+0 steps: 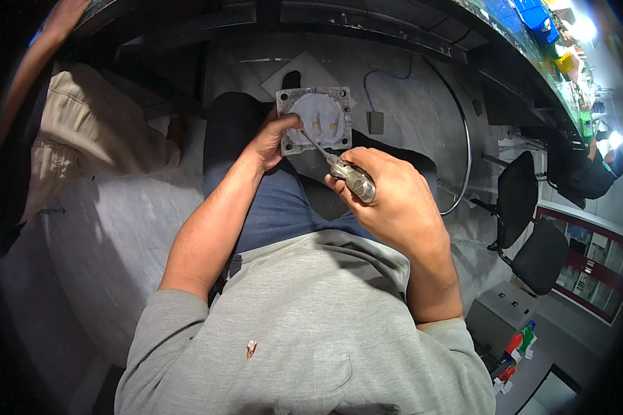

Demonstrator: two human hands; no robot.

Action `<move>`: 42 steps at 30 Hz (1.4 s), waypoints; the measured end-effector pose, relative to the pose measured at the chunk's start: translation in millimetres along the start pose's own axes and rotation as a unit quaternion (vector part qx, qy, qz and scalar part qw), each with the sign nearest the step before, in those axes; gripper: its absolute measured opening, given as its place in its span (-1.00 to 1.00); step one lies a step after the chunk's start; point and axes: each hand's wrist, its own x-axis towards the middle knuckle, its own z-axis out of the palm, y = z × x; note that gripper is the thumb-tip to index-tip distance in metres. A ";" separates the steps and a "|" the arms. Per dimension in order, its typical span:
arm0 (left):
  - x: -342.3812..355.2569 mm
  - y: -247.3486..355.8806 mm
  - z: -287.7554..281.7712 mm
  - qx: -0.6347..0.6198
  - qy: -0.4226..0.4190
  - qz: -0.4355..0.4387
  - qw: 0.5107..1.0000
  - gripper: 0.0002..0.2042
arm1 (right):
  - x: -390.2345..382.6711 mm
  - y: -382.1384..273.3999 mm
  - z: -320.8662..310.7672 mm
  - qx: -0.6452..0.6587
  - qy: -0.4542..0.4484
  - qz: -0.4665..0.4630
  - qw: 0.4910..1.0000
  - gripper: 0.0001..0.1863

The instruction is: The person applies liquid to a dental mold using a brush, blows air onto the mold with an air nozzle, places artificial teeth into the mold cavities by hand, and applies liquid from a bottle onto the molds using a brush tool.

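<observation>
Pinching a square plate point(318, 109) in the left hand point(273, 140), squeezing a screwdriver point(351, 178) over it in the right hand point(399, 194).

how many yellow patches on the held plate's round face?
2 visible on the plate: one yellow patch near the round face's middle, another yellow patch to its right. The left hand may hide more.

Dark desk point(374, 28) along top, blue bin point(535, 19) and yellow bin point(565, 64) at upper right. Grey block point(376, 123) on floor point(104, 245), black cable point(468, 138) right of it. Black chair point(518, 197) right, near red-framed cabinet point(590, 261). Beige trousers point(93, 131) left.
</observation>
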 end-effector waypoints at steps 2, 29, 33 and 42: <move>1.9 -0.9 -1.9 -0.015 -0.016 0.002 1.000 -0.43 | 0.2 0.0 -0.1 0.006 -0.005 -0.007 1.000 -0.71; 1.1 1.3 1.2 -0.051 -0.016 -0.003 0.999 -0.50 | 4.0 -3.8 -4.5 0.020 0.035 -0.001 0.999 -0.72; 0.9 2.3 -0.4 -0.034 -0.029 0.010 0.999 -0.45 | 3.0 -3.2 -5.4 0.011 0.023 0.024 0.999 -0.72; -2.9 1.0 0.8 -0.016 -0.006 0.021 1.000 -0.37 | 0.5 -0.8 -2.9 -0.017 -0.005 0.032 0.999 -0.71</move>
